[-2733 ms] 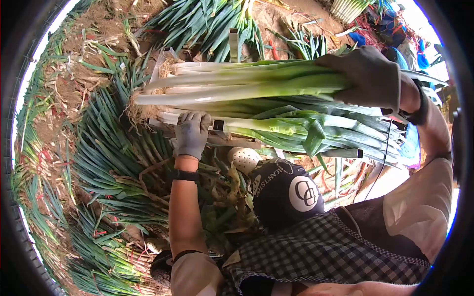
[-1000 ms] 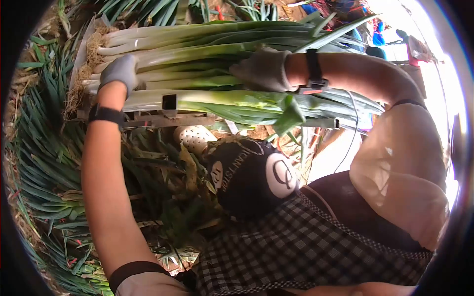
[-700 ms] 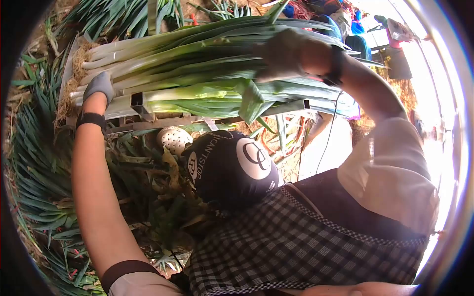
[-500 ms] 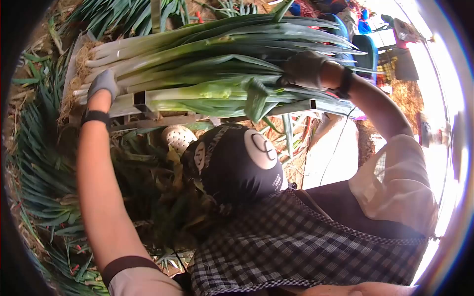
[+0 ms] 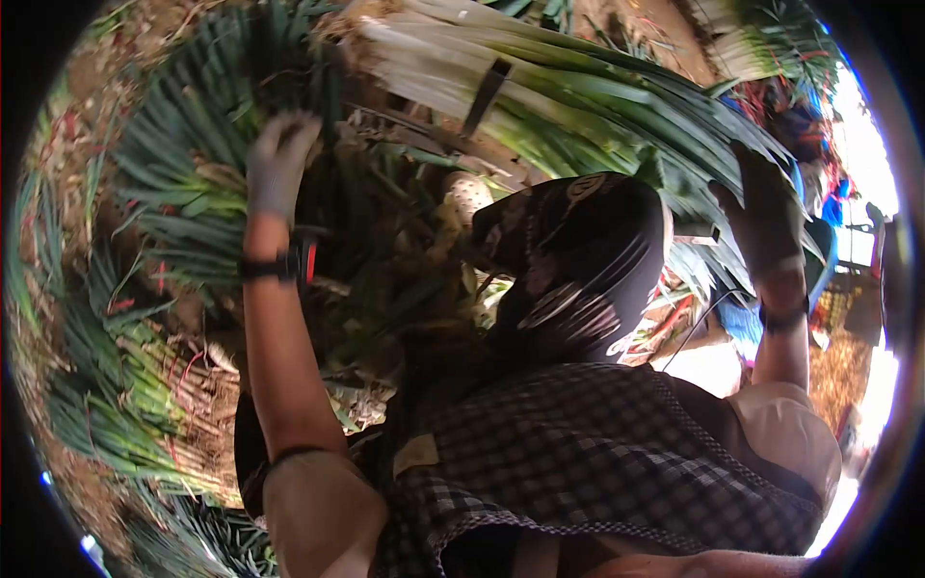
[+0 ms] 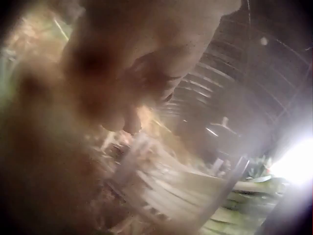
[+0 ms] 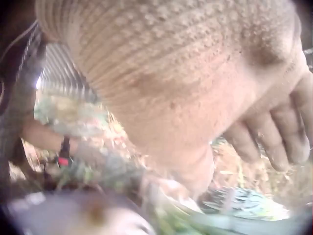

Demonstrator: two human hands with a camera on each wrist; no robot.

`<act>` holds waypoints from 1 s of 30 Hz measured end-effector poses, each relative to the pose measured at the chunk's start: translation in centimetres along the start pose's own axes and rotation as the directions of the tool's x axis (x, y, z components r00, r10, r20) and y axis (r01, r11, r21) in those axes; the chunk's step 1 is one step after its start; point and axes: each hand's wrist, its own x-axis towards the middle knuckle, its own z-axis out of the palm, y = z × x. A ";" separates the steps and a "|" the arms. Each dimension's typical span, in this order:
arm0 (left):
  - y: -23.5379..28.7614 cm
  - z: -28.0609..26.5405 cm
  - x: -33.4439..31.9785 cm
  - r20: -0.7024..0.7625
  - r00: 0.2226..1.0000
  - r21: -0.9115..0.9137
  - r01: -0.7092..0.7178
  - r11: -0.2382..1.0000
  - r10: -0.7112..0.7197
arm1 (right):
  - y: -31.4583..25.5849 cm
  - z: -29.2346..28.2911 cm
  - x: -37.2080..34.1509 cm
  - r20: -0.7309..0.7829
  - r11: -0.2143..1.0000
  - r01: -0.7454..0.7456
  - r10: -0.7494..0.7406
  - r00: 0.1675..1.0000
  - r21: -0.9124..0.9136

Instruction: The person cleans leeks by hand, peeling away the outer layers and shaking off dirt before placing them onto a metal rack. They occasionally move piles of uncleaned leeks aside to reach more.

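Observation:
A thick layer of long green onions [image 5: 540,82] lies across a low rack, white stems and roots at the left, dark leaves fanning right. My gloved left hand [image 5: 281,169] is off the rack, over the heap of green onions on the ground [image 5: 183,159], blurred, fingers extended with nothing seen in them. My gloved right hand [image 5: 766,212] is raised beside the leaf ends, thumb and fingers apart. In the right wrist view, the right hand's palm [image 7: 195,83] shows bare of any held thing, fingers relaxed. The left wrist view is mostly blurred.
Dark metal posts [image 5: 487,96] stand up from the rack's near side. Red-tied bundles [image 5: 169,385] lie on the ground at left. A head in a black cap [image 5: 578,260] and a holed cream shoe [image 5: 468,196] are below the rack. Blue items [image 5: 819,255] sit at right.
Both hands have left the green onions on the rack. The left moved toward the ground heap on the near side; the right lifted away at the leaf ends. The head view has shifted.

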 end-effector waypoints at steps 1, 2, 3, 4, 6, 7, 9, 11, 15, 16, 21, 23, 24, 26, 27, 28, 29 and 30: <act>-0.7 -3.0 -3.0 -0.137 0.987 0.015 0.082 0.996 -0.079 | -2.4 -2.3 0.2 -0.019 0.992 -0.018 0.020 1.000 0.125; -1.1 -5.4 -6.3 -0.243 0.962 -0.073 0.112 0.991 -0.127 | -5.0 -4.3 0.5 -0.034 0.968 -0.027 0.037 0.999 0.248; -2.4 -8.4 -9.6 -0.351 0.924 -0.059 0.142 0.988 -0.153 | -7.6 -6.3 0.3 0.125 0.881 -0.111 0.059 0.990 0.459; -3.7 -10.9 -12.8 -0.455 0.873 -0.052 0.169 0.984 -0.174 | -9.9 -7.8 0.5 0.283 0.750 -0.215 0.038 0.958 0.626; -4.8 -12.4 -19.3 -0.649 0.749 -0.051 0.137 0.989 -0.137 | -13.5 -8.8 1.9 0.138 0.676 0.132 -0.330 0.934 0.725; -5.3 -12.8 -21.9 -0.667 0.731 -0.060 0.136 0.989 -0.141 | -15.9 -9.2 3.5 0.198 0.693 0.230 -0.478 0.856 0.683; -6.5 -12.9 -26.5 -0.722 0.676 -0.084 0.129 0.988 -0.149 | -21.6 -9.3 6.7 0.237 0.645 0.350 -0.644 0.727 0.679; -6.8 -13.1 -28.8 -0.696 0.676 -0.202 0.140 0.969 -0.243 | -29.1 -6.9 9.6 0.257 0.581 0.355 -0.719 0.646 0.733; -3.9 -12.6 -28.5 -0.699 0.705 -0.207 -0.037 0.978 -0.121 | -43.7 1.6 14.1 0.411 0.653 0.307 -0.706 0.576 0.692; -3.8 -12.8 -28.4 -0.711 0.692 -0.212 -0.046 0.976 -0.122 | -46.9 5.4 14.3 0.442 0.670 0.246 -0.678 0.588 0.701; -4.6 -13.2 -28.3 -0.665 0.705 -0.351 -0.002 0.936 -0.247 | -51.6 11.2 11.5 0.480 0.623 0.434 -0.780 0.401 0.650; -5.0 -12.8 -28.0 -0.655 0.722 -0.333 -0.011 0.943 -0.223 | -48.7 6.9 10.2 0.373 0.560 0.233 -0.754 0.541 0.795; -5.0 -12.4 -27.8 -0.657 0.720 -0.332 -0.014 0.943 -0.221 | -47.6 5.2 10.0 0.233 0.444 0.250 -0.779 0.583 0.860; -5.0 -11.6 -27.4 -0.521 0.761 -0.467 0.127 0.875 -0.388 | -45.8 2.1 9.1 0.078 0.313 0.282 -0.781 0.619 0.907; -5.8 -11.0 -27.1 -0.488 0.785 -0.513 0.096 0.853 -0.382 | -45.1 0.7 8.6 0.132 0.273 0.157 -0.797 0.590 0.949; -5.7 -10.3 -27.2 -0.495 0.782 -0.509 0.093 0.855 -0.380 | -44.1 -1.1 8.0 0.186 0.236 0.021 -0.816 0.547 0.971; -6.0 -9.7 -27.1 -0.430 0.818 -0.601 0.056 0.797 -0.382 | -43.5 -2.3 7.1 0.278 0.254 -0.115 -0.848 0.452 0.961; -6.1 -8.9 -27.0 -0.362 0.853 -0.686 0.028 0.727 -0.375 | -43.6 -1.5 5.5 0.268 0.246 -0.108 -0.848 0.458 0.963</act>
